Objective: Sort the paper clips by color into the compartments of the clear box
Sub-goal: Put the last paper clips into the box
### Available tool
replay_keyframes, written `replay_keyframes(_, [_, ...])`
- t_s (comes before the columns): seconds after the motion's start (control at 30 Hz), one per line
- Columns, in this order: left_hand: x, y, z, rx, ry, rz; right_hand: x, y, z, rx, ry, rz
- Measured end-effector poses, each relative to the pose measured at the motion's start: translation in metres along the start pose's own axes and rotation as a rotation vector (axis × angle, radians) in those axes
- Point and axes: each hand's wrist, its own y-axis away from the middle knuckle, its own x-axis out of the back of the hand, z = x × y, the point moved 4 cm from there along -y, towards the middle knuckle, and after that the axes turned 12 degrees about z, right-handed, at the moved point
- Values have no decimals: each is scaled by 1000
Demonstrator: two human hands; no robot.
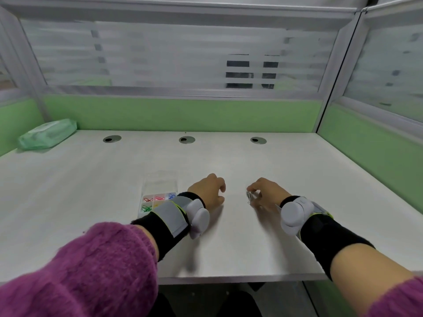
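The clear box [160, 186] lies open on the white desk, its lid tipped back. Its compartments hold red clips [148, 199], pink clips [159, 198], blue clips [170, 196] and green clips [145, 208]; my left wrist hides the near right part of the box. My left hand [209, 191] rests on the desk just right of the box, fingers curled, with nothing visible in it. My right hand [266, 193] is further right, thumb and fingers pinched on silver paper clips [249, 196] held just above the desk.
A green pack of wipes [47, 133] lies at the far left corner. Three round cable holes [186, 140] line the back of the desk [229, 236]. Green and frosted partitions close in the back and both sides. Both wrists wear grey strapped devices.
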Motion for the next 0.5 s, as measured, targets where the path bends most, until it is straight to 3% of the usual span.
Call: replay_keyframes(0.5, [-6, -18, -1, 27, -13, 38, -5, -12, 5, 7, -52, 91])
